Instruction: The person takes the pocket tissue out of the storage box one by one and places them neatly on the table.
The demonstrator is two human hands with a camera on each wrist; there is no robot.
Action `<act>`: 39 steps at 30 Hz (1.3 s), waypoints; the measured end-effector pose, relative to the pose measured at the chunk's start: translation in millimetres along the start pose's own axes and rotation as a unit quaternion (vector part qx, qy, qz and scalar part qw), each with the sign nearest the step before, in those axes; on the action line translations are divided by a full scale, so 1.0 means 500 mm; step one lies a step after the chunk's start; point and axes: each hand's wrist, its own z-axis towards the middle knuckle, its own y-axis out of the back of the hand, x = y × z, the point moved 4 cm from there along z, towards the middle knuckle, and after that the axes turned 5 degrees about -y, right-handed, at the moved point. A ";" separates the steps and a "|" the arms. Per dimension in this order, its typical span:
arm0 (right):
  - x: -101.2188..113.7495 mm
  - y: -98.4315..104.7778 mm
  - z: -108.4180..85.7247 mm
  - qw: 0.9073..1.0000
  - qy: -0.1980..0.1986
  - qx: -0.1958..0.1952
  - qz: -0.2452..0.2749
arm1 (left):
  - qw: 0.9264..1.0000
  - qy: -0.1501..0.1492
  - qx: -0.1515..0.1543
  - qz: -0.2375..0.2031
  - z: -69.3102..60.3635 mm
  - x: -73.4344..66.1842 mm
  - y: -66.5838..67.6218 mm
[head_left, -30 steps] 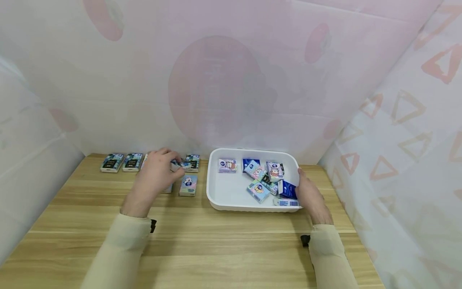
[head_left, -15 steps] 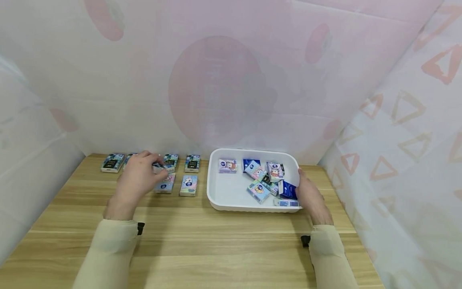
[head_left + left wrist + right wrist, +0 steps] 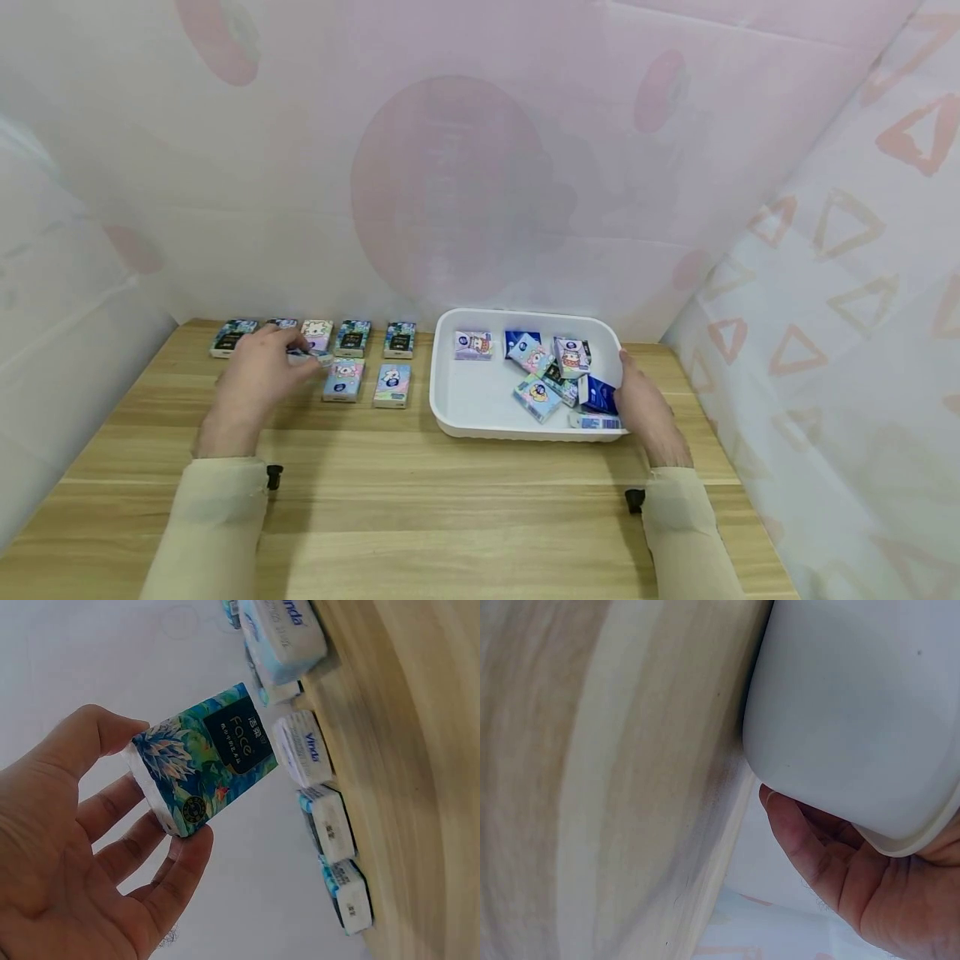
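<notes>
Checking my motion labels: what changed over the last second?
The left hand moved left, carrying the Face pack and revealing more of the pale pack in the back row. No new grasp or release. Unchanged: right hand on the tray, tray position, loose packs inside.

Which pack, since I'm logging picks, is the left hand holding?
The Face pack with the pale flower; it alone is raised, others resting on the table or in the tray.

tray 1 | tabletop packs 7 | held pack 1 | in-tray packs 8+
</notes>
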 end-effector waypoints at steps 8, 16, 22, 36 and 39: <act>0.001 0.001 -0.001 1.000 0.003 0.001 0.003 | 1.000 0.015 0.021 0.003 0.004 0.036 -0.013; 0.001 0.001 -0.001 1.000 0.000 0.000 0.001 | 0.999 0.028 0.043 0.010 0.013 0.056 -0.033; 0.000 0.001 -0.002 1.000 0.007 -0.001 0.010 | 0.997 0.020 0.065 0.022 0.013 0.062 -0.044; -0.003 0.000 0.003 1.000 0.008 0.000 0.003 | 0.994 0.017 0.108 0.023 0.012 0.067 -0.063; -0.003 -0.001 0.003 1.000 0.009 -0.001 0.002 | 0.994 0.018 0.107 0.025 0.012 0.069 -0.067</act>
